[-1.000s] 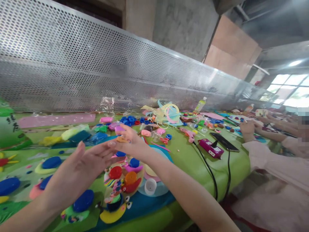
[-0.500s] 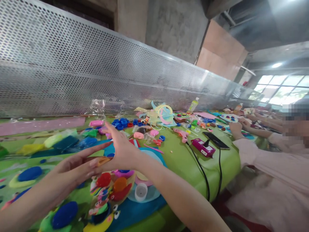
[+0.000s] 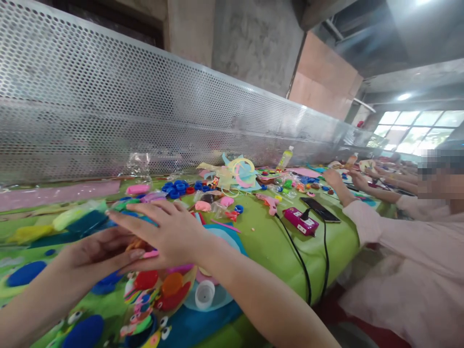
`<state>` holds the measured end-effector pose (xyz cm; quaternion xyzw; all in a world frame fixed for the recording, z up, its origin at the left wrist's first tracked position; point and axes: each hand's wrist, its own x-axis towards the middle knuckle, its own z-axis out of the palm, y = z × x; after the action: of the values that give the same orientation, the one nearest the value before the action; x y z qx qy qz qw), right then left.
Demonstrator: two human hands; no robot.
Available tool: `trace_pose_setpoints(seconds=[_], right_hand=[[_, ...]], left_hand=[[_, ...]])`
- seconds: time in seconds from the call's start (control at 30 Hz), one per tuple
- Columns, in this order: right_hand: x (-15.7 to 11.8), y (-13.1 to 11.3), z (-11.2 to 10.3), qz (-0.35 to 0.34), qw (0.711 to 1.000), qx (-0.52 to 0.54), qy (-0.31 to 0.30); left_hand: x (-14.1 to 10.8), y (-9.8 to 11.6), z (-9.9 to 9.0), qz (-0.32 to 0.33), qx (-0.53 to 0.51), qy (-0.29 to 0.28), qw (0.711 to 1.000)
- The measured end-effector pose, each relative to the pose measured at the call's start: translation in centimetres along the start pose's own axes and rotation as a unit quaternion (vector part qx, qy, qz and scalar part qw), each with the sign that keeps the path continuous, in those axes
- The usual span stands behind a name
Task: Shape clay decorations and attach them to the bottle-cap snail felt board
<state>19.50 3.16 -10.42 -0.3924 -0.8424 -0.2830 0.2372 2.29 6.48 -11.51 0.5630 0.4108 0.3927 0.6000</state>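
My left hand reaches in from the lower left with thumb and fingers closed on a small orange-brown clay-like piece. Just beyond it, my right hand has its fingers stretched out over the left fingertips. A small pink strip shows between the left thumb tip and the right palm; which hand bears it I cannot tell. Below the hands are a red cap, an orange cap, a white cap and colourful clay figures with googly eyes.
Blue bottle caps and cut paper rings lie by the perforated metal screen. Right of my arm are a pink glue gun, a magenta power box, a phone and black cords. Another person works at the right.
My right hand has turned and lowered over the left fingertips, its fingers now pointing left. The pink strip now shows between the hands. The neighbouring person's near hand has moved up and left.
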Motion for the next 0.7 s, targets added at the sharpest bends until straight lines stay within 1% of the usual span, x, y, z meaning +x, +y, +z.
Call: trace_pose_setpoints(seconds=[0.07,0.1,0.2,0.27,0.37,0.43,0.53,0.6,0.7], right_hand=[[0.0,0.1,0.1,-0.026,1.0,-0.014,0.003],[0.1,0.2,0.2,-0.037,0.999,-0.014,0.004],[0.2,0.3,0.3,-0.054,0.999,0.003,-0.009],[0.4,0.3,0.3,-0.041,0.999,0.022,-0.013],[0.6,0.5,0.3,-0.009,0.998,0.057,0.003],[0.6,0.8,0.4,-0.001,0.997,0.08,0.008],[0.6,1.3,1.0,-0.006,0.995,0.097,0.016],[0.6,1.4,1.3,-0.01,0.994,0.1,0.035],[0.3,1.4,1.4,-0.024,0.992,0.087,0.083]], left_hand=[[0.1,0.0,-0.3,0.009,0.028,-0.022,0.999],[0.0,0.0,-0.4,0.008,0.04,-0.022,0.999],[-0.1,-0.2,-0.5,0.012,0.049,0.001,0.999],[-0.2,-0.3,-0.4,0.015,0.04,0.0,0.999],[-0.3,-0.2,-0.4,0.009,0.045,-0.004,0.999],[-0.5,0.1,-0.2,0.006,0.051,-0.015,0.999],[-0.9,0.8,0.3,0.015,0.021,-0.03,0.999],[-1.1,1.1,0.7,0.02,-0.02,-0.017,0.999],[-1.2,1.4,1.0,0.006,-0.066,0.009,0.998]])
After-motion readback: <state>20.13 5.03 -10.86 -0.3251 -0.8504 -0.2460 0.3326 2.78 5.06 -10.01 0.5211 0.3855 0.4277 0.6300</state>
